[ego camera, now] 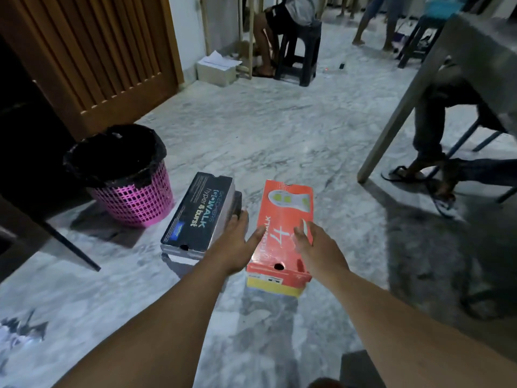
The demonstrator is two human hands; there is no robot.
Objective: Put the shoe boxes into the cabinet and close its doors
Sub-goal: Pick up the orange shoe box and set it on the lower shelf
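Task barely begun: orange shoe box (282, 233) and black shoe box (195, 214) on the floor (279, 130), side by side, near pink bin (126, 177). Left hand (235, 247) and right hand (316, 247) open-fingered over orange box, gripping nothing. Cabinet loading, door closing left.

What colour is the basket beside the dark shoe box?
Pink, with a black bag lining it; the head view shows it.

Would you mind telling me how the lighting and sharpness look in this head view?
Head view: dim and bluish; glare on the orange shoe box lid near the left hand; soft shadows on the floor; wide-angle bending at the edges; background people blurred.
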